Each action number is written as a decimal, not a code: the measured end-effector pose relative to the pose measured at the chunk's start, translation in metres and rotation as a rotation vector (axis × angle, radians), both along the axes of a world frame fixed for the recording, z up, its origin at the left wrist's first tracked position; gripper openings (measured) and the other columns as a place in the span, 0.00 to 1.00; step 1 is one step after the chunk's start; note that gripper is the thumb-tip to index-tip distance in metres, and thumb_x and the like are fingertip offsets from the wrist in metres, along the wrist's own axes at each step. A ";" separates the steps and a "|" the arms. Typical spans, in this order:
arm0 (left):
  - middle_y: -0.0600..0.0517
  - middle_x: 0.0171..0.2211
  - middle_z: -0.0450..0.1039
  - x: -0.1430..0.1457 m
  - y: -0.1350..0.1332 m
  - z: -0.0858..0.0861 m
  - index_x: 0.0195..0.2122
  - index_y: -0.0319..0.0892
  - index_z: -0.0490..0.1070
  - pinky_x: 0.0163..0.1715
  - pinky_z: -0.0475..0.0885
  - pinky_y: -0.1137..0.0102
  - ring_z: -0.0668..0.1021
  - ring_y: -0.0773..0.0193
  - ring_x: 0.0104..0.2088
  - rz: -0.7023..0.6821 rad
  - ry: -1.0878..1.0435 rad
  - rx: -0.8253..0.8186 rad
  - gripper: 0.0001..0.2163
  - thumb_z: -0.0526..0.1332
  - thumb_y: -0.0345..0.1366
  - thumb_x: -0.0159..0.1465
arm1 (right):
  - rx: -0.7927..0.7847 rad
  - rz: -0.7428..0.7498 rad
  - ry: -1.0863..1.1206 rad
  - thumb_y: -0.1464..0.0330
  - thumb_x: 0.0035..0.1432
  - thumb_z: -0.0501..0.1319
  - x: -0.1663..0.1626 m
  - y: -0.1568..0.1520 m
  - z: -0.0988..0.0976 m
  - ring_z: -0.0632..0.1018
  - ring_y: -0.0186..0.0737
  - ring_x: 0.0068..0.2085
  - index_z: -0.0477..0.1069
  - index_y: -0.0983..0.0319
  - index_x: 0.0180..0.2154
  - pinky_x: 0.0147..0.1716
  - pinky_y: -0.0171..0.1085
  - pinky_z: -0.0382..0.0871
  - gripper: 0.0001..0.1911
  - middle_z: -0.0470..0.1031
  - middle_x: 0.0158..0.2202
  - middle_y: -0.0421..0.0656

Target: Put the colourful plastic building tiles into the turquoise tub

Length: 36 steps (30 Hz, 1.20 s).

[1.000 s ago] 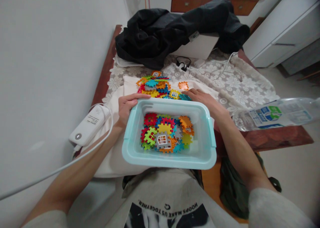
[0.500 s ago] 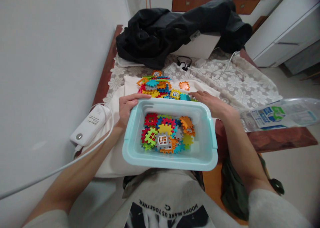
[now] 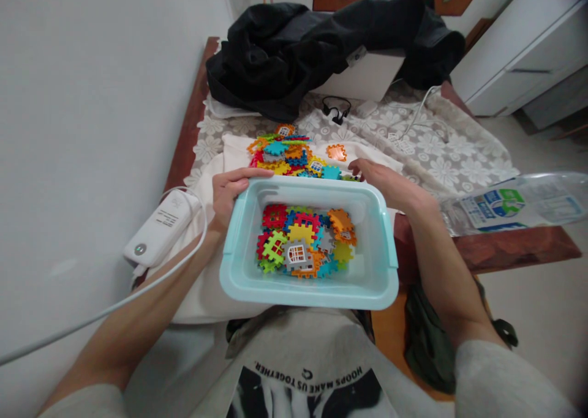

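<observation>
Your left hand (image 3: 228, 193) holds the far left corner of the light blue plastic tub (image 3: 239, 277). Its fingers (image 3: 250, 174) are curled over the rim and pinch it. Your right hand (image 3: 388, 182) rests at the far right corner of the tub. Its fingers (image 3: 359, 164) lie close together, but you cannot tell if they grip the rim. The tub sits at the near edge of the surface, over your lap. Inside the tub lies a small heap of bright plastic puzzle blocks (image 3: 303, 240). Just behind the tub, more bright blocks (image 3: 287, 152) lie in a pile on the white cloth (image 3: 206, 289). Left of the tub lies a white power adapter (image 3: 158, 227). Right of the tub lies a clear plastic water bottle (image 3: 514, 204). Far behind the tub sits a black jacket (image 3: 294, 51).
</observation>
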<state>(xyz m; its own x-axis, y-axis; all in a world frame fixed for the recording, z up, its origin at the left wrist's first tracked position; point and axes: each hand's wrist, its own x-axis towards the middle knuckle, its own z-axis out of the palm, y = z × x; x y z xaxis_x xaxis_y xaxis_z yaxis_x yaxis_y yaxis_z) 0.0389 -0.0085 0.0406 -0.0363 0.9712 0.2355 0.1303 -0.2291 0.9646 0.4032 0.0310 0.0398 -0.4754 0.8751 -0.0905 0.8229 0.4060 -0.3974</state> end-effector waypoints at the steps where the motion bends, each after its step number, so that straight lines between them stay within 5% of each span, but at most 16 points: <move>1: 0.44 0.30 0.85 0.000 0.000 0.000 0.35 0.41 0.89 0.26 0.70 0.64 0.76 0.57 0.27 -0.001 -0.002 0.007 0.17 0.60 0.42 0.61 | 0.007 -0.022 -0.011 0.68 0.66 0.60 0.000 0.000 0.001 0.83 0.59 0.51 0.69 0.59 0.57 0.51 0.52 0.78 0.18 0.82 0.55 0.56; 10: 0.45 0.33 0.86 -0.002 0.000 0.000 0.36 0.41 0.89 0.29 0.74 0.65 0.80 0.57 0.31 -0.014 0.028 0.021 0.17 0.59 0.42 0.62 | -0.152 -0.009 -0.050 0.65 0.63 0.59 0.001 -0.005 0.019 0.81 0.54 0.47 0.66 0.56 0.45 0.48 0.49 0.77 0.08 0.80 0.49 0.51; 24: 0.46 0.32 0.87 -0.001 0.001 -0.001 0.35 0.41 0.90 0.26 0.70 0.68 0.77 0.60 0.28 -0.021 0.000 0.051 0.17 0.59 0.39 0.61 | -0.066 0.012 -0.022 0.66 0.68 0.59 0.000 -0.002 0.014 0.81 0.59 0.57 0.69 0.59 0.55 0.56 0.52 0.74 0.15 0.78 0.60 0.57; 36: 0.45 0.31 0.86 -0.002 0.003 -0.002 0.35 0.41 0.90 0.24 0.68 0.66 0.75 0.59 0.27 -0.039 0.018 0.075 0.17 0.59 0.40 0.61 | -0.037 0.006 -0.152 0.70 0.67 0.59 -0.005 0.003 0.013 0.79 0.50 0.42 0.70 0.59 0.39 0.42 0.44 0.69 0.03 0.79 0.47 0.53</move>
<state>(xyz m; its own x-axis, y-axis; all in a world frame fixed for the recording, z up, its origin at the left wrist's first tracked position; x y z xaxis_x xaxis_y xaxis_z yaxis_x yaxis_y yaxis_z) 0.0368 -0.0052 0.0389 0.0056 0.9515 0.3075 0.1368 -0.3053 0.9424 0.3986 0.0337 0.0526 -0.4588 0.8671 -0.1939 0.8725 0.3984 -0.2828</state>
